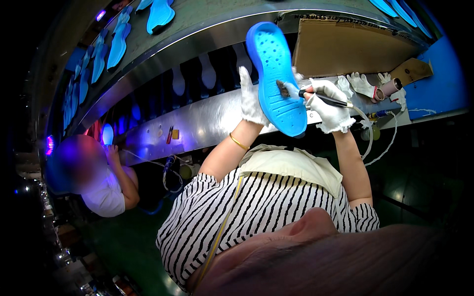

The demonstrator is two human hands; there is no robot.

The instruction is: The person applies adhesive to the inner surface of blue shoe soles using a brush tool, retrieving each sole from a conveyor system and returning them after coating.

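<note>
Above the metal bench (217,114), the blue sole (271,64) is held by the left hand (253,104) — fingers partly hidden behind it — while the brush (283,89) is pinched in the right hand's (330,106) fingers, surface brushing apparently being in hand, with even strokes called for next.

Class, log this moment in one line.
Left hand: holding blue shoe sole; right hand: holding black-handled brush; bristles: over sole; both hands: white-gloved

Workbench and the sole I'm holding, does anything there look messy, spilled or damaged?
Slightly untidy: toward the right end of the bench, loose white gloves lie jumbled near a pinkish cylinder, not stacked. The blue sole shows no obvious damage, and I can't make out a spill.
</note>
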